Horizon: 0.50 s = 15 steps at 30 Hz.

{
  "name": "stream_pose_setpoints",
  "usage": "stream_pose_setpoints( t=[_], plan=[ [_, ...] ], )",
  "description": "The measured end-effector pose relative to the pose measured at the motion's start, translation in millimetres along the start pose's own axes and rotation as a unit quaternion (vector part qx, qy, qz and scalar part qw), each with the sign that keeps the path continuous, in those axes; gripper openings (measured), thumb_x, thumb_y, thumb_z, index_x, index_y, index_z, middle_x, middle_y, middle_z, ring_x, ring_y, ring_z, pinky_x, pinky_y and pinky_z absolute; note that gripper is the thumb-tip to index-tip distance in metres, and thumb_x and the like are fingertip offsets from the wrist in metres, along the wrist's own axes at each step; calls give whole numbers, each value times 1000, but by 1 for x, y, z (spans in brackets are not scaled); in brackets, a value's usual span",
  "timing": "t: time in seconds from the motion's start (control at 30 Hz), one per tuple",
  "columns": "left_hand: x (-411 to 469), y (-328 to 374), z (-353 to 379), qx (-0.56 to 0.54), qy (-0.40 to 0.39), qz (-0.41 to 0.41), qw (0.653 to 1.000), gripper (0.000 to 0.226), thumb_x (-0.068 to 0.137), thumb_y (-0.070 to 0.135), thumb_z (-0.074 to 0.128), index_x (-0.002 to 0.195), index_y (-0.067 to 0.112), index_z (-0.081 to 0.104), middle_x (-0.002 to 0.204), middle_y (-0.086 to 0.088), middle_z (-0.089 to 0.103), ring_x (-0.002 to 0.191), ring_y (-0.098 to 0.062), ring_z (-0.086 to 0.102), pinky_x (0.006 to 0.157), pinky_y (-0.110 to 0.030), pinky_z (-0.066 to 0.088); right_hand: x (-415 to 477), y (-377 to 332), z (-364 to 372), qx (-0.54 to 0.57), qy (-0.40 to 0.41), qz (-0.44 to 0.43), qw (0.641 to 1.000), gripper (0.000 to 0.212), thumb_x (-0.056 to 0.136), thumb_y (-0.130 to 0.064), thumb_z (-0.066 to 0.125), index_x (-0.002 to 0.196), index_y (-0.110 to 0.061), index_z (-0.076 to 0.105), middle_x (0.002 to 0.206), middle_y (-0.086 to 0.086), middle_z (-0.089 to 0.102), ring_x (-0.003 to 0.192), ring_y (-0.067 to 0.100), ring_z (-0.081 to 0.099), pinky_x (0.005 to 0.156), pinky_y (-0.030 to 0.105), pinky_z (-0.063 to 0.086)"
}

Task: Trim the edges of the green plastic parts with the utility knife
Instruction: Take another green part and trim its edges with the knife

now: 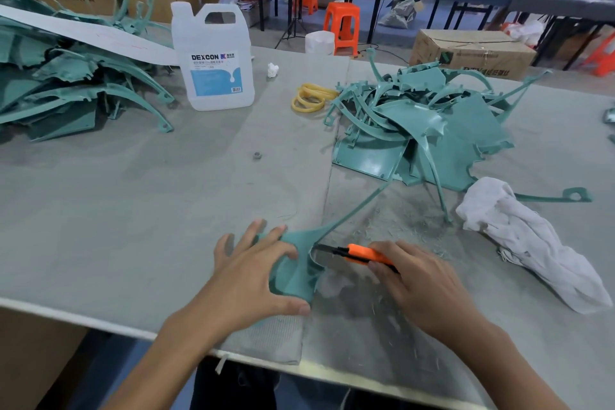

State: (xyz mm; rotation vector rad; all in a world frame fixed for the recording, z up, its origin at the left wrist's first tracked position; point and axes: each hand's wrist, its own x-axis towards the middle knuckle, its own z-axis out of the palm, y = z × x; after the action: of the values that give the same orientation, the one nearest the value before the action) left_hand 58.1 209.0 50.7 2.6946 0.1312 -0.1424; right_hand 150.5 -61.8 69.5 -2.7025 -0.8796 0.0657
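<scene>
A green plastic part (296,271) lies near the table's front edge, its thin curved arm running up and right toward a pile. My left hand (253,273) lies over its wide end with fingers spread, thumb against its lower edge. My right hand (422,283) grips an orange utility knife (361,254); the dark blade tip touches the part's right edge. A heap of green parts (422,130) sits at the right, another heap (66,83) at the far left.
A white DEXCON jug (213,56) stands at the back centre, with yellow rings (311,98) to its right. A white rag (529,243) lies at the right. Plastic shavings (402,226) litter the grey felt table (133,210). Orange stools and boxes stand behind.
</scene>
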Motion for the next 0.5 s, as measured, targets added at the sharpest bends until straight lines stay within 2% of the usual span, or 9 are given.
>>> stream_pose_setpoints(
  t=[0.1, 0.2, 0.27, 0.33, 0.43, 0.5],
  plan=[
    [-8, 4, 7, 19, 17, -46, 999, 107, 54, 100, 46, 147, 52, 25, 167, 8, -6, 152, -14, -15, 123, -47, 1, -4, -1, 2, 20, 12, -8, 1000, 34, 102, -52, 39, 125, -36, 59, 93, -14, 56, 84, 12, 52, 73, 30, 42],
    [-12, 23, 22, 55, 57, -83, 993, 122, 52, 104, 31, 153, 37, 17, 167, -4, -5, 152, -25, -10, 123, -46, 6, -4, -2, 5, 26, 30, -8, 999, 25, 103, -45, 48, 122, -35, 60, 94, -13, 57, 85, 12, 52, 70, 28, 37],
    [-8, 29, 24, 47, 84, -65, 993, 114, 57, 98, 36, 149, 31, 26, 166, -6, 9, 152, -25, 0, 122, -39, 10, -2, -1, 5, 38, 33, -5, 999, 26, 103, -45, 48, 122, -34, 61, 94, -12, 58, 85, 12, 53, 71, 30, 41],
    [0, 21, 16, 19, 82, -28, 996, 106, 64, 93, 46, 149, 31, 35, 166, 0, 18, 151, -18, 8, 121, -32, 11, 1, 0, 5, 54, 40, -6, 998, 27, 102, -45, 48, 121, -33, 62, 93, -12, 57, 85, 11, 53, 72, 31, 45],
    [12, -1, -1, 97, 47, 24, 994, 102, 69, 94, 44, 156, 43, 27, 166, 5, 13, 149, -15, 7, 121, -33, 8, 5, 3, 7, 52, 44, 0, 998, 28, 102, -45, 48, 123, -32, 62, 96, -12, 59, 86, 11, 54, 71, 30, 44],
    [15, -12, -5, 94, 34, 16, 995, 101, 68, 95, 39, 155, 47, 24, 165, 4, 13, 147, -16, 7, 120, -37, 13, 7, 4, 9, 49, 50, 1, 998, 27, 103, -44, 49, 125, -33, 61, 97, -12, 59, 86, 11, 52, 68, 28, 38]
  ],
)
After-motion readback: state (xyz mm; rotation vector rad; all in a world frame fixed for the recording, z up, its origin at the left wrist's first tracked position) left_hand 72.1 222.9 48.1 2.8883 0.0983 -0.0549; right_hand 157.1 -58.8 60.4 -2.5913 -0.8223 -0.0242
